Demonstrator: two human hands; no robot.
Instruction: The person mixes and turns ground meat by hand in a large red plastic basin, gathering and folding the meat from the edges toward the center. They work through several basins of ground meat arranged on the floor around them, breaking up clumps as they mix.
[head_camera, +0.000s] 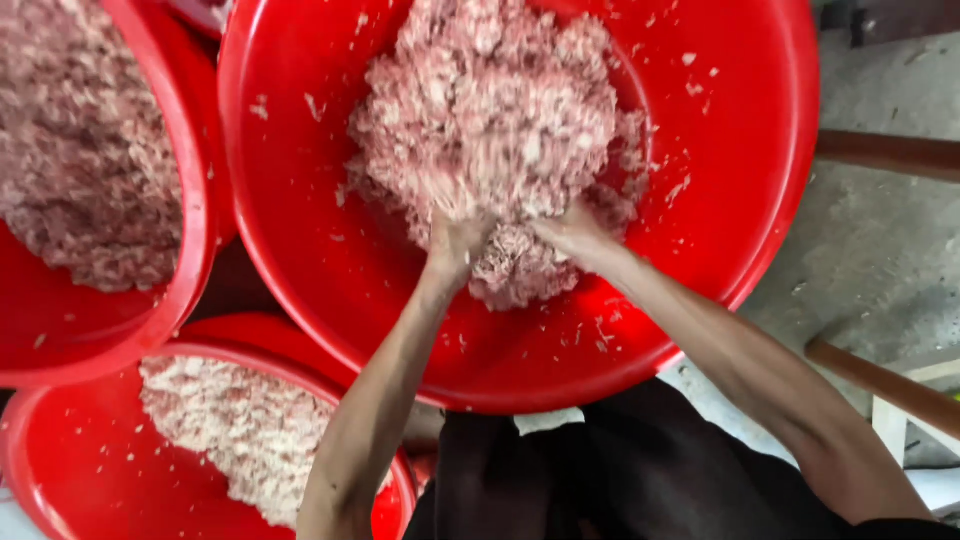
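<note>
Hands dig into pale pink minced meat (490, 120) heaped in a large round red plastic basin (300, 200): left hand (455, 245) and right hand (575, 235) both bury their fingers, grip unclear.

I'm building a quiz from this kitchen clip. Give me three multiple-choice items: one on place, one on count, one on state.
1. Where are both hands?
A. In the big middle basin
B. In the lower-left basin
C. On the floor

2. How many red basins hold minced meat?
A. One
B. Two
C. Three

3. How does the left hand stand?
A. Idle above the rim
B. Pressed into the mince
C. Holding a spoon

Key: 1 A, the left hand and right hand dig into the mince of the middle basin. 2 C, upper-left basin and lower-left basin are filled too. 3 B, fingers buried.
</note>
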